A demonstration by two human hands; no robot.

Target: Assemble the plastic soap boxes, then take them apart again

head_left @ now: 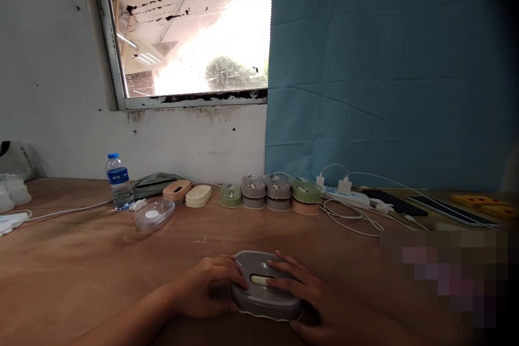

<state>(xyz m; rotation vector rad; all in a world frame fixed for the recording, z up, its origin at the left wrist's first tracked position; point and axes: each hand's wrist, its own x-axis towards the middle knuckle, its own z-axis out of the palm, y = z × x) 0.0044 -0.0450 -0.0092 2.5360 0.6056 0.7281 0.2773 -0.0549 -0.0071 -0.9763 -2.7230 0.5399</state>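
Observation:
A grey oval plastic box [263, 298] with a lid rests on the wooden table close in front of me. In the lid's top is a slot with a cream-coloured piece [259, 280] in it. My left hand [205, 284] grips the box's left side, its thumb on the lid and its fingers along the far left edge. From the right, my right hand [314, 294] holds the box, with fingers reaching over the lid and one fingertip at the cream piece. Its thumb is low by the near right edge.
Along the wall stand stacked grey boxes [253, 194], a green box [231, 197], cream lids [198, 195], a peach lid [177, 190], a clear cover [156, 216] and a water bottle [119, 184]. To the right lie a power strip [352, 197], cables and phones.

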